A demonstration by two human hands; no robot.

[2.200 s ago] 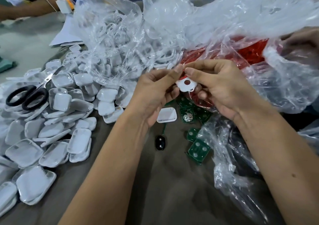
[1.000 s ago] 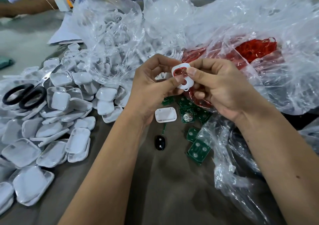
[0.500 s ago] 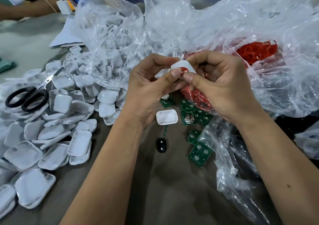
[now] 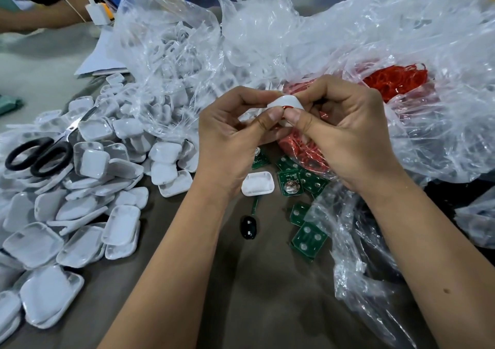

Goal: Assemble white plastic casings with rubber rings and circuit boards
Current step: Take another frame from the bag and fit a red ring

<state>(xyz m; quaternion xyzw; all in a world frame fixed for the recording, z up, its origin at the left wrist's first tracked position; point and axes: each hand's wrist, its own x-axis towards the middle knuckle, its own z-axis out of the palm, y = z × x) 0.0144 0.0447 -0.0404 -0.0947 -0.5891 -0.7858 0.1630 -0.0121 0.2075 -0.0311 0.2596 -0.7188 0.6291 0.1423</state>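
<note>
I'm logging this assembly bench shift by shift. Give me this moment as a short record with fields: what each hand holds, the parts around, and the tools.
left hand: pinches the white casing, thumb on its near edge
right hand: pinches the same casing, thumb pressing a red rubber ring at its edge
loose casings: heap on the left
single casing: open side up, under the hands
circuit boards: green, scattered to the right of it
ring supply: red, in a clear bag
scissors: on the heap

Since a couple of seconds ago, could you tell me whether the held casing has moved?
Yes. The held casing has risen and now sits farther from the loose casing on the table, pinched by both hands.
</note>
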